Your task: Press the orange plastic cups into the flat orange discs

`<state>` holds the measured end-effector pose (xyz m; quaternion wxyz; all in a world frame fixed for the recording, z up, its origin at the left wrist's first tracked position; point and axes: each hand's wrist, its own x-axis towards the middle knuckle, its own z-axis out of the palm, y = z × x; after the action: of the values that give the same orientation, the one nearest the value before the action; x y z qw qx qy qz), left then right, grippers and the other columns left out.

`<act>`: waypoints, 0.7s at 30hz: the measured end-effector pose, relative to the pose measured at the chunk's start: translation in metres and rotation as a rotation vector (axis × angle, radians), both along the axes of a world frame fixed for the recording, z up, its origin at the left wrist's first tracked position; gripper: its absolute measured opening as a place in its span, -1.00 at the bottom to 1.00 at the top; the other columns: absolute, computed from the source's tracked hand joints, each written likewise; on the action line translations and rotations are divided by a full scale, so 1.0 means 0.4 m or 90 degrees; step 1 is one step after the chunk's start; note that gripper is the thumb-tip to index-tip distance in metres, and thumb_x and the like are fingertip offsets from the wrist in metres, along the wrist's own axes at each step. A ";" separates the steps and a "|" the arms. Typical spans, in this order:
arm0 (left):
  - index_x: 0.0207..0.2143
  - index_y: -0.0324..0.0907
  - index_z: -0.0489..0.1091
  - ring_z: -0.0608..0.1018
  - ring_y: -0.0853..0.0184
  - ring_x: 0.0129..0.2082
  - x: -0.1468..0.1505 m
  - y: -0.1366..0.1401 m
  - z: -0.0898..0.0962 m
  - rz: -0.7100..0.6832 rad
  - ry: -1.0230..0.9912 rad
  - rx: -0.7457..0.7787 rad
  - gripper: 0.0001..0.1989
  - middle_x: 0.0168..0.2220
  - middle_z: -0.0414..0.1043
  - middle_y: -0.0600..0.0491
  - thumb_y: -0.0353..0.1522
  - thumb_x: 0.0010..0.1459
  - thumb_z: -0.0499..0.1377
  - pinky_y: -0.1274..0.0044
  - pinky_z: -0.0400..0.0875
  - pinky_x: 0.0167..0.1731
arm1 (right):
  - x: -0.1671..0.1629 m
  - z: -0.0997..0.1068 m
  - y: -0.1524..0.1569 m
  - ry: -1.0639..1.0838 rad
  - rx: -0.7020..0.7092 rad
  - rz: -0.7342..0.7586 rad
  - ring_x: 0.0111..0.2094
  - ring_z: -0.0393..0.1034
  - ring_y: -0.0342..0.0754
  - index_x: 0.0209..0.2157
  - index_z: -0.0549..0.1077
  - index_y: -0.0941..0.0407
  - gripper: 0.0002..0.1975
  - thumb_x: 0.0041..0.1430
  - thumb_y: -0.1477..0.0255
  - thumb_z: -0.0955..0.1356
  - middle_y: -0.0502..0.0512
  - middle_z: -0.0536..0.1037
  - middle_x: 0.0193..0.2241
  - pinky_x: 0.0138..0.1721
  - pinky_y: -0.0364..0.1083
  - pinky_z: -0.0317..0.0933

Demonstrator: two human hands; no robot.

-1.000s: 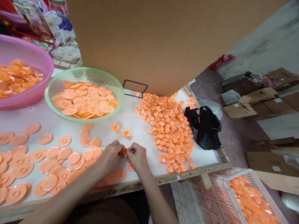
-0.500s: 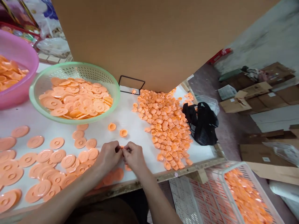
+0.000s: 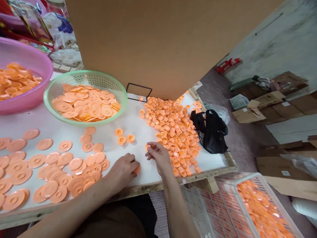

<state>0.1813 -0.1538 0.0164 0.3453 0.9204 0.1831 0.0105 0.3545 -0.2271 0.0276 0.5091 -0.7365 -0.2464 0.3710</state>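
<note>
My left hand (image 3: 125,169) is low over the table near its front edge, fingers curled down on the edge of an orange plastic saucer (image 3: 137,169), which they partly hide. To its right, my right hand (image 3: 158,156) pinches a small orange toy cup (image 3: 147,147) at its fingertips, beside a big heap of like cups (image 3: 177,129). Three orange cups (image 3: 122,140) stand in a small group beyond my left hand. Many flat orange saucers (image 3: 65,158) lie spread and overlapping on the left of the table.
A green basket (image 3: 123,107) of saucers and a pink basin (image 3: 47,71) of orange pieces stand at the back left. A tall cardboard box (image 3: 153,43) rises behind. Right of the heap lies a black bag (image 3: 214,134); below is a white crate (image 3: 247,211) of orange pieces.
My hands were together and have parted: the left is down at a saucer, the right has moved right to a cup. One more cup stands in the small group. The view has shifted slightly.
</note>
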 end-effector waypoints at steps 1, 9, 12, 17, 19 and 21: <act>-0.31 -0.16 0.46 0.42 0.23 -0.19 0.004 0.002 0.000 0.021 0.011 0.001 -0.90 -0.26 0.39 -0.01 -0.45 0.09 0.18 0.45 0.33 -0.21 | -0.017 0.003 -0.020 0.097 0.031 -0.014 -0.54 0.37 -0.13 -0.20 0.46 0.14 -0.66 -0.02 0.28 0.42 0.01 0.47 -0.47 -0.50 -0.14 0.26; -0.20 -0.13 0.45 0.43 0.30 -0.27 -0.004 0.033 -0.002 0.112 0.000 -0.081 -0.82 -0.27 0.37 0.00 -0.42 0.20 0.08 0.49 0.32 -0.24 | -0.089 0.005 -0.086 0.055 -0.026 -0.044 -0.58 0.37 -0.18 -0.32 0.46 0.14 -0.80 -0.03 0.36 0.38 0.04 0.50 -0.44 -0.62 -0.22 0.20; -0.21 -0.14 0.46 0.43 0.31 -0.27 -0.003 0.030 -0.010 0.122 -0.012 -0.091 -0.82 -0.28 0.38 0.01 -0.43 0.19 0.09 0.49 0.32 -0.25 | -0.109 -0.006 -0.077 -0.031 -0.047 -0.010 -0.57 0.39 -0.16 -0.32 0.54 0.13 -0.78 0.02 0.36 0.32 0.05 0.48 -0.44 -0.66 -0.22 0.20; -0.26 -0.15 0.47 0.44 0.31 -0.29 -0.001 0.025 -0.031 0.129 -0.027 -0.081 -0.87 -0.29 0.39 0.00 -0.40 0.19 0.12 0.50 0.33 -0.27 | -0.134 -0.028 -0.051 -0.091 -0.119 0.016 -0.73 0.24 -0.20 -0.43 0.42 0.09 -0.93 0.02 0.43 0.31 -0.15 0.33 -0.69 -0.75 -0.25 0.05; -0.30 -0.16 0.47 0.45 0.29 -0.27 -0.001 0.028 -0.035 0.126 -0.041 -0.083 -0.88 -0.30 0.40 -0.01 -0.42 0.17 0.13 0.50 0.34 -0.26 | -0.138 -0.026 -0.039 -0.086 -0.128 0.047 -0.77 0.20 -0.22 -0.54 0.33 0.08 -0.89 0.04 0.42 0.29 -0.18 0.29 -0.74 -0.75 -0.25 0.02; -0.33 -0.18 0.48 0.45 0.30 -0.28 -0.001 0.037 -0.030 0.127 -0.050 -0.120 -0.86 -0.31 0.41 -0.02 -0.46 0.15 0.12 0.51 0.34 -0.27 | -0.138 -0.018 -0.028 -0.097 -0.133 0.071 -0.78 0.19 -0.22 -0.58 0.29 0.07 -0.84 0.05 0.43 0.28 -0.19 0.27 -0.76 -0.72 -0.25 0.02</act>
<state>0.1810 -0.1391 0.0045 0.4340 0.8602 0.2601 0.0636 0.2992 -0.2385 0.0203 0.3882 -0.7965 -0.2851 0.3654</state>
